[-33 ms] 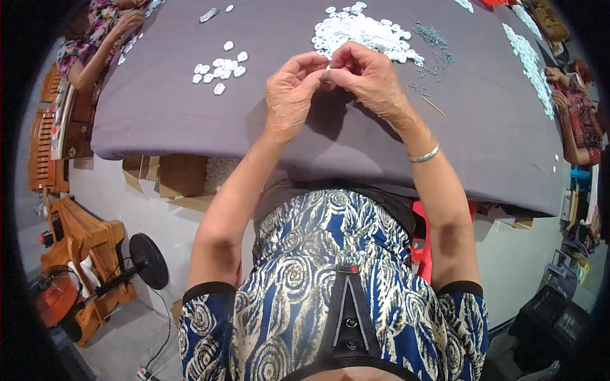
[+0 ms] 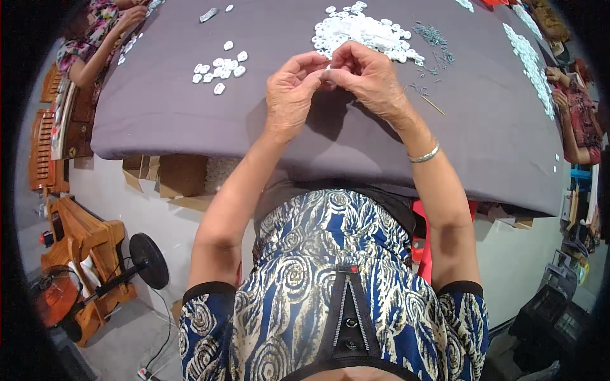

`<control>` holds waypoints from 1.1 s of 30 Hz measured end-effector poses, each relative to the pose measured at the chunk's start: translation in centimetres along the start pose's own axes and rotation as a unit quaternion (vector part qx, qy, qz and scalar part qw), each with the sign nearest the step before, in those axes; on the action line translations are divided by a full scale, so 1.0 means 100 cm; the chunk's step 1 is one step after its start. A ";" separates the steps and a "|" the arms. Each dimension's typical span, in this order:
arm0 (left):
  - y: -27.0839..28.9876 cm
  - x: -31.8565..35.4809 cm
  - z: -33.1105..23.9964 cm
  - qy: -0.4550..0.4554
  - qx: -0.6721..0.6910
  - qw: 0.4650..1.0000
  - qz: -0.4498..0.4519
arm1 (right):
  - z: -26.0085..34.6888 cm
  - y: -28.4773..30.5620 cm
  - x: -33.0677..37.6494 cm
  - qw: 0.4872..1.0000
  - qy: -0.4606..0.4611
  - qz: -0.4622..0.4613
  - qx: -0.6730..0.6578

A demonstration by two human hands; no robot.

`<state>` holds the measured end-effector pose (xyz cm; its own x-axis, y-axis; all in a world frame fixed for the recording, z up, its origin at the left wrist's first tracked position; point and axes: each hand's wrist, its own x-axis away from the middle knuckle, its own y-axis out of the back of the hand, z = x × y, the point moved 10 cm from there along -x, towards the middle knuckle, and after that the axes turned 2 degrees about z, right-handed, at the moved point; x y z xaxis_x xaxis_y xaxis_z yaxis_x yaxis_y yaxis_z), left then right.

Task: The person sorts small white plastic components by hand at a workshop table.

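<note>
My left hand (image 2: 291,95) and my right hand (image 2: 375,82) meet above the table, fingertips pinched together. Between them shows a tiny bit of a small white piece (image 2: 328,68); the fingers cover the rest of it. Just beyond my hands lies a large heap of small white plastic pieces (image 2: 362,33), rounded and with holes. A smaller group of similar white pieces (image 2: 219,68) is spread to the left. Right of the heap are many small grey screw-like bits (image 2: 432,35), some trailing toward me. A thin wooden stick (image 2: 433,105) rests near my right wrist.
A grey cloth covers the table (image 2: 178,120). Other people's arms work at the left edge (image 2: 121,28) and right edge (image 2: 565,105), near more white pieces (image 2: 530,66). Cardboard boxes (image 2: 181,176) stand under the table. A black fan (image 2: 149,260) is at lower left.
</note>
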<state>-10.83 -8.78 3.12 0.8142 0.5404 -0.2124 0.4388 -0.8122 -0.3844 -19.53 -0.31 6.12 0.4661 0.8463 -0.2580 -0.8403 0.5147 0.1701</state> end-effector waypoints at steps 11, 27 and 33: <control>0.000 0.001 -0.002 0.022 -0.045 0.998 0.024 | 0.005 0.002 0.002 0.995 0.031 -0.016 0.092; 0.002 0.000 -0.009 0.001 -0.103 0.995 0.012 | -0.010 -0.002 0.004 0.994 -0.105 0.023 -0.019; 0.002 -0.001 -0.006 0.006 -0.126 0.992 0.011 | -0.008 -0.003 0.004 0.997 -0.055 0.030 0.044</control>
<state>-10.55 -9.12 3.64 0.8288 0.5201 -0.2064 0.5003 -0.8540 -0.1430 -19.32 -0.29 5.19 0.4464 0.8838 -0.1400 -0.8425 0.4679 0.2672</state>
